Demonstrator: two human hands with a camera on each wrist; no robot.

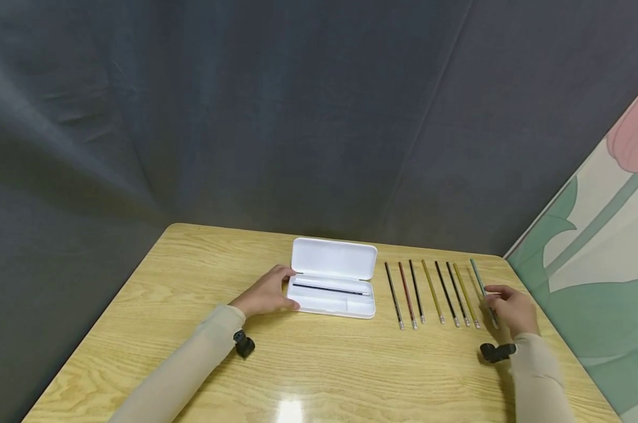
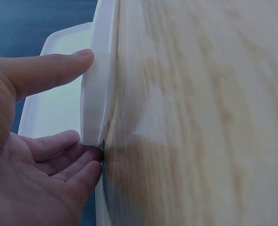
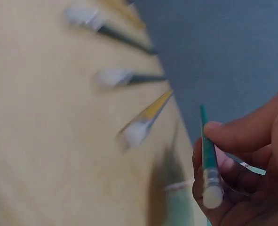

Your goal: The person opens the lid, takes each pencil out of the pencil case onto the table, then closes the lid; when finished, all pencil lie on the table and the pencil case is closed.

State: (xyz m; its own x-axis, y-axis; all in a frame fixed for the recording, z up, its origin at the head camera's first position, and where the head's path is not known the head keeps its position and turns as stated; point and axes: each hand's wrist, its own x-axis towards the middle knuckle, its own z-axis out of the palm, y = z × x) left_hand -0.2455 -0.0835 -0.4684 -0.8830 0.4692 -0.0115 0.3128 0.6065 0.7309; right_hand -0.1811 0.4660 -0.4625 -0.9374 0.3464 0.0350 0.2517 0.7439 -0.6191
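seven pencils (image 1: 432, 291), black, red and yellow, lie side by side on the wooden table (image 1: 340, 370), right of the case; any lettering on them is too small to read. the right hand (image 1: 514, 312) pinches a green pencil (image 3: 209, 157) between thumb and fingers, just above the table at the right end of that row, its white eraser (image 3: 213, 197) toward the wrist camera. the left hand (image 1: 266, 292) grips the left end of the open white case (image 1: 319, 302), its thumb on the near wall, apart from the fingers, which bend against the end. a dark pencil (image 1: 326, 288) lies lengthwise inside, and the lid (image 1: 333, 258) is folded back on the far side.
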